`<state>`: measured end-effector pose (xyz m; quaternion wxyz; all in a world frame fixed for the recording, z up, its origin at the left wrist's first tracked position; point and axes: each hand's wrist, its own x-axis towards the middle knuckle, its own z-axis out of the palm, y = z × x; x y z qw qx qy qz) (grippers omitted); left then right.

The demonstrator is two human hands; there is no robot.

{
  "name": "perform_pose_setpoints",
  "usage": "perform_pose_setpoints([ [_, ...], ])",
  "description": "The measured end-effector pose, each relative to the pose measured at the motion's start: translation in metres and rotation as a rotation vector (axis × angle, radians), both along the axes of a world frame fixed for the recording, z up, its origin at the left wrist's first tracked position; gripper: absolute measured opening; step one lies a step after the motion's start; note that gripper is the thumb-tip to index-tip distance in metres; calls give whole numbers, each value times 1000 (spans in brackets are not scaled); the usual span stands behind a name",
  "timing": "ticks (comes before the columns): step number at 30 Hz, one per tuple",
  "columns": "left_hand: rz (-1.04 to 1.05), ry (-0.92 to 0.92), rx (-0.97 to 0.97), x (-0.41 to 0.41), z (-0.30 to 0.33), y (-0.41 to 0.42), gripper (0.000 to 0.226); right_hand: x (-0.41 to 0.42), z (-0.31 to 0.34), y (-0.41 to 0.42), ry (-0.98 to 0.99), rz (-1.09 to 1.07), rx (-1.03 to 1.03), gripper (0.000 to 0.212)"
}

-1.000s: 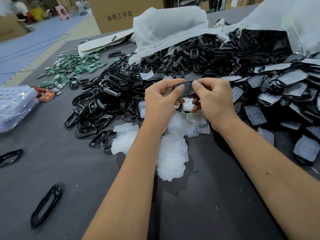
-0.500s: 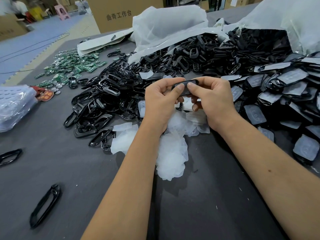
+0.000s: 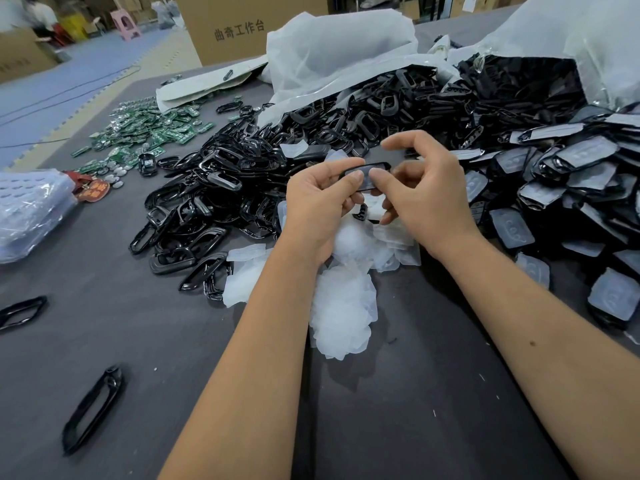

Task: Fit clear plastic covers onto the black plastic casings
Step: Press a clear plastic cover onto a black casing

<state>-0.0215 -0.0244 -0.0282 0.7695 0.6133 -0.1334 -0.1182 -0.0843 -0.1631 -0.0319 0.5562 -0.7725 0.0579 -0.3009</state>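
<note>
I hold one black casing [image 3: 378, 167] in both hands above the table's middle. My left hand [image 3: 317, 202] grips its left end between thumb and fingers. My right hand [image 3: 429, 192] pinches it with the thumb on top and curled fingers beneath, index finger lifted clear. A clear cover [image 3: 357, 176] shows inside the frame. Under my hands lies a heap of clear covers [image 3: 343, 303]. A pile of empty black casings [image 3: 235, 188] spreads to the left and behind. Covered casings [image 3: 561, 181] lie stacked to the right.
Green circuit boards [image 3: 149, 129] are scattered at the far left. A clear plastic bag [image 3: 31, 209] sits at the left edge. Two loose casings [image 3: 93, 410] lie on the grey table near me. White bags [image 3: 346, 50] and a cardboard box [image 3: 242, 29] stand behind.
The casing has turned so its open face shows. My right index finger has lifted off it, while the right thumb now presses on its front.
</note>
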Motion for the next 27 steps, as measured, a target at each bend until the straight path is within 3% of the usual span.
perform_pose_setpoints([
  [3,6,113,-72,3,3,2,15,-1,1,4,-73,4,-206,13],
  [5,17,207,-152,6,6,5,14,-2,2,6,-82,31,-281,19],
  [7,7,272,-213,7,7,8,16,-2,1,7,-68,42,-331,26],
  [10,-49,328,-256,7,9,10,21,0,0,6,-64,-8,-332,21],
  [13,-87,356,-287,5,11,8,39,1,1,7,-53,-46,-149,7],
  [17,-80,210,-187,1,7,3,14,1,6,9,-15,64,314,7],
  [22,-86,151,-144,0,8,5,11,0,10,7,103,293,729,15],
  [27,-54,156,-147,-1,9,3,13,0,8,1,114,349,743,22],
])
